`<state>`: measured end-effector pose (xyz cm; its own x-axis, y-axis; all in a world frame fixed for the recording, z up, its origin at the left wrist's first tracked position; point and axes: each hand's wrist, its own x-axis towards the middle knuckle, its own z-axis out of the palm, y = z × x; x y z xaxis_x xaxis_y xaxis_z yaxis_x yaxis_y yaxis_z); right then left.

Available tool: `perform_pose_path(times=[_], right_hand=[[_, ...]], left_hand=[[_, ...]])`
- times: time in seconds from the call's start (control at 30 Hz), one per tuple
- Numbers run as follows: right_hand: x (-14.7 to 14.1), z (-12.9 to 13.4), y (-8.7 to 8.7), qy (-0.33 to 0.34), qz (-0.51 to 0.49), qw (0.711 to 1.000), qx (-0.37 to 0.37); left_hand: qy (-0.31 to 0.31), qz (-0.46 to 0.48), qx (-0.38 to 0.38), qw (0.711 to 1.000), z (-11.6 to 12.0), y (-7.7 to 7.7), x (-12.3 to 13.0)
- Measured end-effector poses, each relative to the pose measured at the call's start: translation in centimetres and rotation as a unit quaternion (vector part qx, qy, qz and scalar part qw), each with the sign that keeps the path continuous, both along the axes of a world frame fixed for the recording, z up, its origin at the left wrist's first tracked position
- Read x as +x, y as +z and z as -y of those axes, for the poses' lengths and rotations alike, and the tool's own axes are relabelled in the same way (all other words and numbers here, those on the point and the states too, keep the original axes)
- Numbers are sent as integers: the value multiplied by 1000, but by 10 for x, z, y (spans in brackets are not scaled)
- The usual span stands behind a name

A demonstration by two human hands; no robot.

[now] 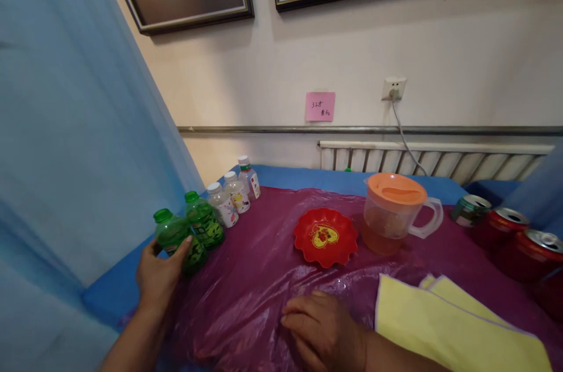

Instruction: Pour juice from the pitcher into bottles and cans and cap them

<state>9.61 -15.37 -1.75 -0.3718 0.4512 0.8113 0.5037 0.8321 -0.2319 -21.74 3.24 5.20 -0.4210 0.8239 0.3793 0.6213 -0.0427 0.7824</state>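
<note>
My left hand (160, 272) is closed around a green plastic bottle (173, 232) with a green cap, thumb on its near right side. The bottle leans a little on the table's left side. Right behind it stands another green bottle (204, 220). My right hand (323, 328) rests on the purple plastic sheet (246, 296), fingers loosely bent and a little apart, with nothing seen in them. Beyond that hand lies a red scalloped plate (347, 238) with a yellow heart print.
Clear bottles with white caps (223, 208) continue the left row. A jug (387, 213) with an orange lid holds amber liquid. Yellow cloths (444, 319) lie at the right, near several drink cans (505, 225). A blue curtain (79, 114) hangs at the left.
</note>
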Motion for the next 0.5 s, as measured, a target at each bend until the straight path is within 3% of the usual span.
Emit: perform_pose_path(times=[0.27, 0.43, 0.5], right_hand=[[1, -1, -1, -18, 3, 1000, 5], [2, -8, -9, -38, 41, 998, 5], [1, -10, -11, -41, 49, 998, 7]], left_hand=[[38, -26, -27, 999, 10, 7, 12], [89, -55, 21, 994, 38, 17, 38], [49, -52, 37, 997, 53, 20, 58]])
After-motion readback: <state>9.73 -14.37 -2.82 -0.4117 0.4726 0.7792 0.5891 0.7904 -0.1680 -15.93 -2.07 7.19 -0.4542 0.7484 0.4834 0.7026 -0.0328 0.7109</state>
